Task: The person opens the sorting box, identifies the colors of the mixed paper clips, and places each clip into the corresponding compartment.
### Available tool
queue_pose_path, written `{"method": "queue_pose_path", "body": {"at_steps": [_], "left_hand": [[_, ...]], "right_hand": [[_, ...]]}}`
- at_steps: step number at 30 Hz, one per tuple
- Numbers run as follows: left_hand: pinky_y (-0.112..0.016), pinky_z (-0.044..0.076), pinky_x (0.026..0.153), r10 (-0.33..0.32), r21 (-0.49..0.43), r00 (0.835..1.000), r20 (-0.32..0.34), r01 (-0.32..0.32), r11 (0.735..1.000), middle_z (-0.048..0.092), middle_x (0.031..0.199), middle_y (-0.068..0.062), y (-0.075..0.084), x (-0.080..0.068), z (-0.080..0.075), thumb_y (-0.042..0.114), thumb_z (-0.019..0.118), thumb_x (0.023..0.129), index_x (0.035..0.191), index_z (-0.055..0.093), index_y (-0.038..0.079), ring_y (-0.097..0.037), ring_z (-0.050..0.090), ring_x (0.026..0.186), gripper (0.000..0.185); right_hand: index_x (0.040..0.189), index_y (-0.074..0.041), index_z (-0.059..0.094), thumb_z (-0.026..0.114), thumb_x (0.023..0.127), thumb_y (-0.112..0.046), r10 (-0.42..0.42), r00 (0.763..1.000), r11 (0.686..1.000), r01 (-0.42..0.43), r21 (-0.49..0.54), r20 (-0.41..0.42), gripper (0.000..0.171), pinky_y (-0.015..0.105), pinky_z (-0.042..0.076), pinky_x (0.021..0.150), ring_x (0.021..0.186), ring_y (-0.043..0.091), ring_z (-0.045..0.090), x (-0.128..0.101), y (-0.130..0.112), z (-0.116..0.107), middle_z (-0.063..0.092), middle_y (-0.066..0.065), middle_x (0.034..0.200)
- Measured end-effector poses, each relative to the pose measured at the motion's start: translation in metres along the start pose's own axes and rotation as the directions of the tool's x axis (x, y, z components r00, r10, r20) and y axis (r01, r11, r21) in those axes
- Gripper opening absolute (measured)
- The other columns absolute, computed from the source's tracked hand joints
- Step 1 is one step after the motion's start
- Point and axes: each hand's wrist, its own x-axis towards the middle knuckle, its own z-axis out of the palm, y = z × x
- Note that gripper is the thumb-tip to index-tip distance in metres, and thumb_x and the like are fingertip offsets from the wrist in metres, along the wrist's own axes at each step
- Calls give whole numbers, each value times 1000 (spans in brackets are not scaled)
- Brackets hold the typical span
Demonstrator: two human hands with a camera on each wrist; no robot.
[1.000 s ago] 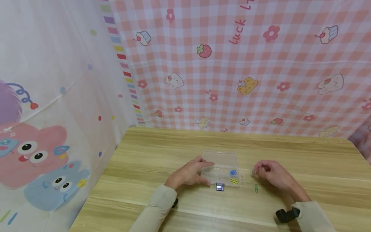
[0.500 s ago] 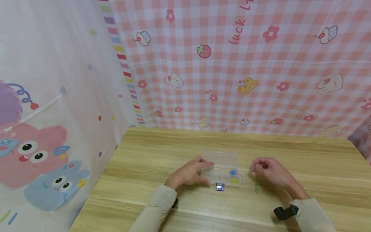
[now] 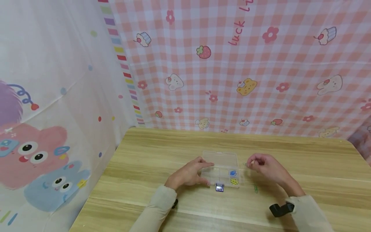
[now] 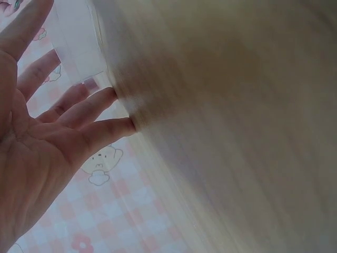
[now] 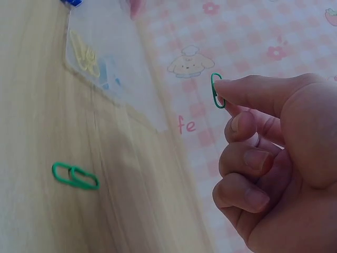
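A clear plastic compartment box point(image 3: 214, 174) lies on the table with its lid point(image 3: 221, 157) folded back. Yellow paper clips point(image 3: 234, 182) and blue paper clips point(image 3: 233, 173) fill two compartments at its right end. My left hand point(image 3: 188, 172) rests at the box's left side, thumb by the front edge and index finger over the box; in the left wrist view its fingers are spread and fairly straight. Just right of the box, my right hand point(image 3: 265, 166) pinches a green paper clip point(image 5: 217, 90) between thumb and forefinger, above the table. Another green paper clip point(image 5: 75, 176) lies on the table.
A blue latch point(image 3: 219, 187) sticks out from the box's front edge. The wooden table point(image 3: 156, 148) runs back to a pink checked cloth point(image 3: 185, 64), with a printed white cloth point(image 3: 58, 80) hanging at the left.
My right hand has moved left and slightly away from me, carrying the green paper clip closer to the box. The left hand and the box have stayed in place.
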Motion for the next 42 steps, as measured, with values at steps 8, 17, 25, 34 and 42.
{"method": "queue_pose_path", "body": {"at_steps": [8, 17, 25, 34, 42], "left_hand": [[-30, 45, 101, 17, 3, 1000, -4, -17, 1000, 50, 133, 0, -1, 0, 1, 42, 79, 81, 148, 49, 27, -12, 51, 117, 74], [-30, 45, 101, 13, 5, 1000, -2, -13, 1000, 50, 133, 0, 0, 0, 0, 42, 79, 81, 148, 49, 27, -12, 51, 117, 74], [-31, 45, 101, 11, 11, 1000, -1, -11, 1000, 50, 134, 0, -2, 1, 1, 43, 79, 81, 148, 48, 28, -13, 51, 117, 74], [-33, 44, 104, 1, -5, 1000, 1, -1, 1000, 49, 136, 1, -1, 1, 1, 43, 79, 82, 147, 49, 28, -14, 50, 122, 74], [-34, 44, 104, -9, -11, 1000, 8, 9, 1000, 48, 137, 0, 0, 1, 0, 43, 79, 82, 148, 48, 29, -16, 50, 123, 74]], "right_hand": [[94, -4, 69, 60, 95, -4, -31, 999, 999, 31, -12, -18, 9, 25, 40, 59, 67, 12, 47, 9, -7, 5, 56, 5, 75], [93, -7, 69, 65, 95, -11, -79, 997, 997, 79, -2, -19, 6, 26, 39, 58, 64, 11, 45, 14, -20, 9, 48, 0, 70], [91, -9, 69, 68, 93, -13, -78, 997, 997, 78, -28, -5, 5, 25, 39, 57, 64, 12, 46, 20, -28, 19, 50, 0, 69], [92, -6, 68, 66, 94, -10, -129, 991, 992, 129, 3, 42, 5, 25, 44, 61, 66, 11, 49, 27, -30, 31, 55, 2, 74], [93, -5, 68, 65, 94, -7, -118, 991, 993, 115, 35, 67, 4, 24, 43, 60, 65, 11, 47, 30, -32, 36, 52, -1, 70]]}}
